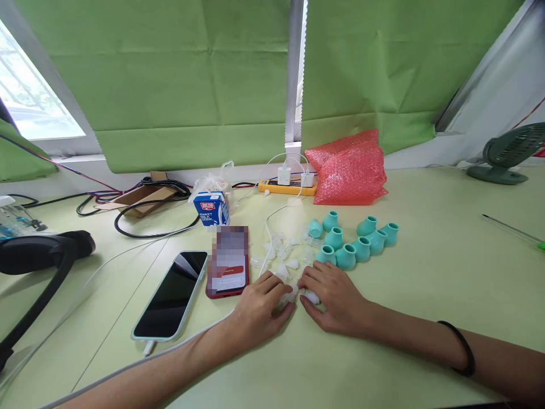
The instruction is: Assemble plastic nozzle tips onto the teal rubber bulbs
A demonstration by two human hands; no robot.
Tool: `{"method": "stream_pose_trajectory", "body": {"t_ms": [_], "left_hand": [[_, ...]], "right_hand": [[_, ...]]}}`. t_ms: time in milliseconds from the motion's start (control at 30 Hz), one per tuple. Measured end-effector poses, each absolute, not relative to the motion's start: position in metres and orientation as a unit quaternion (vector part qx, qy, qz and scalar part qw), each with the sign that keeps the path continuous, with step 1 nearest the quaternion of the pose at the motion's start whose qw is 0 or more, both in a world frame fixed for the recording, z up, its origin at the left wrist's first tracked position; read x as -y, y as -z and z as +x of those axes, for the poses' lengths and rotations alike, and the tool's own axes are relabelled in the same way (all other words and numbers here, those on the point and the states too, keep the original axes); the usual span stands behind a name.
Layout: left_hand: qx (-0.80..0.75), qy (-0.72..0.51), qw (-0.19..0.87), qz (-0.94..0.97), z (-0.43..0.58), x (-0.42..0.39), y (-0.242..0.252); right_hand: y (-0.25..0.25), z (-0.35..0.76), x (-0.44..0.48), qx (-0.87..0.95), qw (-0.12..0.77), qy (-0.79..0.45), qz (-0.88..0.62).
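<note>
The blue milk carton (212,209) reads "SWEET MILK DRINK".

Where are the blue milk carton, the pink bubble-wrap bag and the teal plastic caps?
blue milk carton (212,211): head view, front face.
pink bubble-wrap bag (349,170): head view, centre.
teal plastic caps (346,257): head view, front cap.

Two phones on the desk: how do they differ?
The pale-cased phone is larger, its screen dark, with a white cable at its bottom end; the red-cased phone is smaller, its screen lit. The pale-cased phone lies angled, the red-cased phone nearly straight. Both lie face up on the desk, left of the left hand.
</note>
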State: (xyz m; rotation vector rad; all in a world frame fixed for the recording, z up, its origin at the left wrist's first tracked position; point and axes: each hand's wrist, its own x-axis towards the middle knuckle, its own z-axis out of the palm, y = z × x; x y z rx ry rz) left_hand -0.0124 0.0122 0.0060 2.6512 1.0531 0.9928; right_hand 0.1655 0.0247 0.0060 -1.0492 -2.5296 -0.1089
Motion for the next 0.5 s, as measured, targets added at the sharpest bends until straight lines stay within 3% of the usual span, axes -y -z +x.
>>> {"method": "stream_pose_trajectory", "body": {"t_ms": [500], "left_hand": [[-0.395, -0.288, 0.099, 0.867, -0.0157, -0.0157, -0.0054]], "right_hand": [[-0.0083, 0.1660, -0.0221, 0.872, 0.254, -0.045, -0.416]]}}
